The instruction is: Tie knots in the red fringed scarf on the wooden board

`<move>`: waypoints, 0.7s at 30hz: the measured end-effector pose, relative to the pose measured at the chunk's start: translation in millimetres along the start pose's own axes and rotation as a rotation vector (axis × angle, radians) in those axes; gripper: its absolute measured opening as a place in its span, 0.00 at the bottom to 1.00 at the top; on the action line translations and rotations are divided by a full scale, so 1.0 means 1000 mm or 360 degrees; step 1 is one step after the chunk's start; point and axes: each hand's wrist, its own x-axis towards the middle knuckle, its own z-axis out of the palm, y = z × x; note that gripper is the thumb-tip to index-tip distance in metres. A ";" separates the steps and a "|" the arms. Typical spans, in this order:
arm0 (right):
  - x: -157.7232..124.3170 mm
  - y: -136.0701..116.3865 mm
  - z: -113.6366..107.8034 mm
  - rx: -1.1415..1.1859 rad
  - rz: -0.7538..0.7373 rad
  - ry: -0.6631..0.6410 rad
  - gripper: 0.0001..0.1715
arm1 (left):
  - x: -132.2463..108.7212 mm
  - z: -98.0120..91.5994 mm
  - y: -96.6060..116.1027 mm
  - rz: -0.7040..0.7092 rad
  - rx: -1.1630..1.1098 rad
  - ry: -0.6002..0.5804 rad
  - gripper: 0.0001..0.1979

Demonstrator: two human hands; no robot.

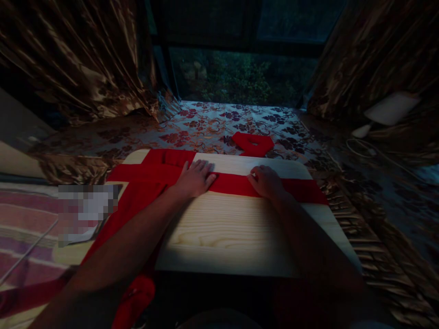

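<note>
A long red cloth strip (233, 183) lies across the pale wooden board (219, 228) in front of me. My left hand (197, 177) rests on the strip left of the middle, fingers stretched out and thumb apart. To its right, my right hand (266, 181) has its fingers curled at the strip's upper edge, thumb and forefinger close together on the cloth. At the left, a wider piece of red cloth (125, 210) runs down the board under the strip and my left forearm. Behind the board lies a looped red cloth piece (254, 143).
A blurred-out flat item (89, 212) sits on the board's left side. Striped bedding (24, 228) is at the left. Patterned fabric (212, 121) covers the sill before a dark window (240, 73). Curtains hang on both sides; a white lamp (391, 108) with a cord stands right.
</note>
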 end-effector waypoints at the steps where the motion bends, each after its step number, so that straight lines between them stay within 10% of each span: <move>1: 0.000 0.007 -0.003 -0.0001 0.0043 -0.0033 0.14 | 0.000 0.006 -0.002 -0.0048 -0.0016 -0.0022 0.35; 9: -0.011 0.068 -0.026 0.0203 0.0301 -0.0370 0.14 | -0.001 0.019 -0.013 -0.0099 -0.0054 -0.0058 0.38; 21: -0.011 0.099 -0.084 0.0202 0.0086 -0.0929 0.11 | 0.000 0.020 -0.011 -0.0099 -0.0022 -0.0002 0.37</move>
